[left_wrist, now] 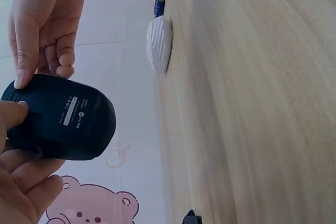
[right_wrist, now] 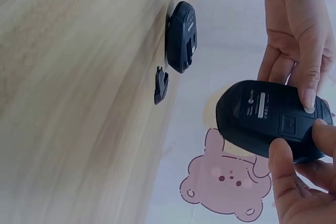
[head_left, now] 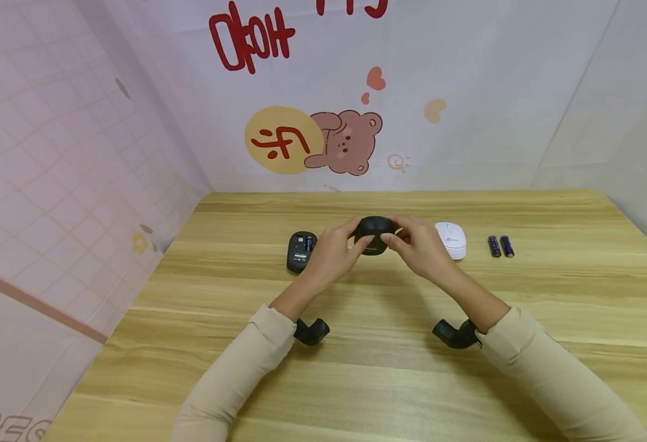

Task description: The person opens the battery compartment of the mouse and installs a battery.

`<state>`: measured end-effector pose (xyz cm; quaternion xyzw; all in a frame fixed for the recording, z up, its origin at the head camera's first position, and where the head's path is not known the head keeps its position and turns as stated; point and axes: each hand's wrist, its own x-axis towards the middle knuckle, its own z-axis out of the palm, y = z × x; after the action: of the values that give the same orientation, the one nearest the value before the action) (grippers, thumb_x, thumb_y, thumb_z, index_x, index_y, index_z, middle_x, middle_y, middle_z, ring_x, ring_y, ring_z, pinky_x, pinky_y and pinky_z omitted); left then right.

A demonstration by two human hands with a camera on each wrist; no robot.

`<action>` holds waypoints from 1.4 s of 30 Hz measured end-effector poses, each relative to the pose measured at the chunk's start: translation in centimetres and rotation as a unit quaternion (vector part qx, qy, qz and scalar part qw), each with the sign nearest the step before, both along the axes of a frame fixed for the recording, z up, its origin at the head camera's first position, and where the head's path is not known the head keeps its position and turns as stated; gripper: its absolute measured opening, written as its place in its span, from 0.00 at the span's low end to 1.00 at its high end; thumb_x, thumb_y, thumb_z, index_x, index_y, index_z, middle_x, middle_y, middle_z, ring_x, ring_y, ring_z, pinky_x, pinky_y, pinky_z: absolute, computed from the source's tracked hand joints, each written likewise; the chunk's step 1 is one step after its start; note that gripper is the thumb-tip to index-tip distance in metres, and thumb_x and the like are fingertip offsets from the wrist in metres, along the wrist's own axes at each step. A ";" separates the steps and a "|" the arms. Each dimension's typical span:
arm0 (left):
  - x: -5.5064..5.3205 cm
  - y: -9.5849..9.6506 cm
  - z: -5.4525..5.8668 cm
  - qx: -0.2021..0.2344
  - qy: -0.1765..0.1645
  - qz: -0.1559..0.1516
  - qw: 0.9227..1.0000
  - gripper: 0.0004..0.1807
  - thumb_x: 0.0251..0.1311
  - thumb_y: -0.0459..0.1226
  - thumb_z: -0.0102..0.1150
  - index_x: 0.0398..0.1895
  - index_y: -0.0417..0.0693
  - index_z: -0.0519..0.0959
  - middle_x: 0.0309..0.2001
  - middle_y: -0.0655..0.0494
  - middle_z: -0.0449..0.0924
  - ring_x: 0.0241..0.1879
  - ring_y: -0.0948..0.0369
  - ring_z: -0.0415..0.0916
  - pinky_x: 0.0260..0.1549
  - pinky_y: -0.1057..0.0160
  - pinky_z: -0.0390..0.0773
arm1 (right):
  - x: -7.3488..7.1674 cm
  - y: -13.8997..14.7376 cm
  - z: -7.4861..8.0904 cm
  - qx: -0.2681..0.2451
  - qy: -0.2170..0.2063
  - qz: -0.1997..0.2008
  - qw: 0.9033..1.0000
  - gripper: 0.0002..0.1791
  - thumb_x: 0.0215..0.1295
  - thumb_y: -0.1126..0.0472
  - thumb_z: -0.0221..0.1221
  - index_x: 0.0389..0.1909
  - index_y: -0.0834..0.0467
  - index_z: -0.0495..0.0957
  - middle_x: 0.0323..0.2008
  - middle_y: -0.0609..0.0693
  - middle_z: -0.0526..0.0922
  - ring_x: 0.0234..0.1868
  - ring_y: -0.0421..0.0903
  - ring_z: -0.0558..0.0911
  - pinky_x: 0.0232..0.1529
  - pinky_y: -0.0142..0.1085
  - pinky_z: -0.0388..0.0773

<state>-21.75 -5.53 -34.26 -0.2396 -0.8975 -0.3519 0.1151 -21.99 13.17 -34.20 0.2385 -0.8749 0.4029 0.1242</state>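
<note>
Both hands hold a black computer mouse (head_left: 375, 227) above the table, its underside turned toward me. My left hand (head_left: 330, 250) grips one side, with the thumb on the underside. On the opposite side my right hand (head_left: 424, 247) grips it, its thumb also pressing on the underside. The two thumbs lie close together near one end, by the battery cover (right_wrist: 287, 124), which appears seated in the right wrist view. A white label and small print show on the mouse's underside (left_wrist: 79, 116) in the left wrist view.
A second black mouse (head_left: 297, 261) lies upside down at left, its compartment uncovered with a battery (head_left: 309, 243) inside. Beside it lies a small black cover (right_wrist: 161, 85). At right are a white mouse (head_left: 452, 238) and two loose batteries (head_left: 501, 246). A printed cloth backdrop (head_left: 467, 147) stands behind the table.
</note>
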 end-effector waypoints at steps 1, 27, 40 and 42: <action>0.0 -0.1 0.0 0.006 -0.003 -0.003 1.000 0.20 0.64 0.42 0.53 0.57 0.45 0.73 0.48 0.51 0.79 0.49 0.58 0.75 0.44 0.60 0.76 | 0.0 -0.1 0.0 -0.001 0.000 0.001 1.000 0.18 0.62 0.64 0.59 0.52 0.65 0.75 0.42 0.59 0.79 0.31 0.48 0.80 0.28 0.39 0.77; 1.5 -0.5 -0.5 0.077 -0.059 -0.016 0.995 0.25 0.64 0.44 0.53 0.60 0.39 0.71 0.48 0.47 0.79 0.44 0.57 0.79 0.38 0.68 0.78 | 1.2 -0.4 0.2 -0.007 -0.118 -0.005 0.993 0.21 0.69 0.52 0.51 0.44 0.67 0.78 0.22 0.50 0.81 0.22 0.44 0.79 0.25 0.35 0.76; 2.5 -0.8 0.3 0.210 -0.256 -0.051 0.942 0.28 0.63 0.38 0.55 0.64 0.36 0.63 0.44 0.41 0.80 0.37 0.59 0.81 0.32 0.61 0.80 | 1.8 0.1 0.6 -0.041 -0.173 0.002 0.984 0.24 0.68 0.51 0.52 0.52 0.69 0.76 0.31 0.59 0.83 0.19 0.45 0.81 0.23 0.39 0.80; 2.6 -0.9 0.4 0.233 -0.287 -0.052 0.928 0.28 0.63 0.37 0.55 0.65 0.37 0.63 0.44 0.41 0.80 0.37 0.58 0.82 0.33 0.61 0.80 | 1.9 0.1 0.6 -0.040 -0.178 -0.001 0.983 0.25 0.68 0.51 0.52 0.53 0.68 0.75 0.32 0.60 0.83 0.19 0.45 0.80 0.23 0.40 0.80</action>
<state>-19.12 -6.40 -33.86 -0.1412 -0.7713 -0.6102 -0.1131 -20.14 13.24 -33.57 0.1573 -0.8662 0.4738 -0.0232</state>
